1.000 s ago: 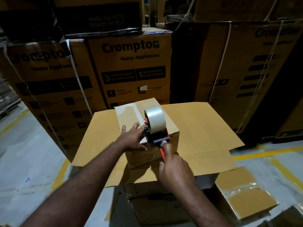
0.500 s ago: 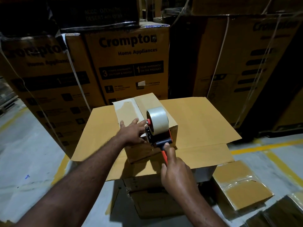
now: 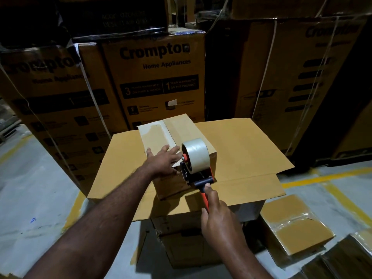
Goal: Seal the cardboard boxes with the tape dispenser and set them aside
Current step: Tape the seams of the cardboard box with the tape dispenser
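1. Box (image 3: 177, 130): small and plain, standing on the sheet at centre. Its top flaps are folded shut. A pale glossy strip, apparently tape, lies on the left flap beside the centre seam. The near end of the seam seems to be the part now being sealed.
2. Sheet (image 3: 245, 150): broad flat cardboard laid over a carton (image 3: 187, 246). It probably serves as a bench, bringing the box up to working height.
3. Dispenser (image 3: 198, 172): black frame, orange handle. Its head sits at the box's near top edge, at the seam, with the handle slanting down toward the person. That angle suits drawing tape over the edge and onto the front face.
4. Roll (image 3: 196, 155): clear tape, mounted upright on the dispenser above the box top.
5. Left hand (image 3: 163, 162): palm down on the box's near-left top. The fingers are straight and slightly spread, tips just beside the roll. It likely pins the flaps flat and stops the box from sliding.
6. Right hand (image 3: 219, 216): fingers curled round the handle, thumb laid along it toward the frame, probably to steer and press.
7. Taped box (image 3: 291, 224): on the floor (image 3: 40, 188) to the right, with glossy tape across its top, apparently set aside.
8. Stacked cartons (image 3: 157, 63): printed and strapped, forming a wall behind the sheet.
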Tool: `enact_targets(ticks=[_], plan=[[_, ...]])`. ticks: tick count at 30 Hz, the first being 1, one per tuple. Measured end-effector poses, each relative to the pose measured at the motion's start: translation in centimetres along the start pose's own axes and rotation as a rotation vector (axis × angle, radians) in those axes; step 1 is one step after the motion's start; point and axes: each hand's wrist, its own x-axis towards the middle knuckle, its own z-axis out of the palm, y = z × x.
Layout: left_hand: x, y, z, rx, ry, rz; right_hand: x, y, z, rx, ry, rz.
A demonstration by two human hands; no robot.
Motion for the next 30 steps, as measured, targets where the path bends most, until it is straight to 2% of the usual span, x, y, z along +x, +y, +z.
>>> enact_targets(ticks=[15,19,23,30], plan=[[-0.2,0.1,-0.3,-0.081,-0.004,-0.03,-0.8,0.8,0.8,0.051,-0.031,0.035],[-0.2,0.0,-0.8,-0.085,-0.069,-0.007,0.0,0.8,1.0,0.027,-0.034,0.054],[-0.8,1.0,-1.3,-0.221,-0.125,0.012,0.6,0.3,0.9,-0.015,-0.047,0.047],[-0.2,0.6,-0.1,-0.284,-0.05,-0.028,1.2,0.0,1.1,-0.061,-0.076,0.052]])
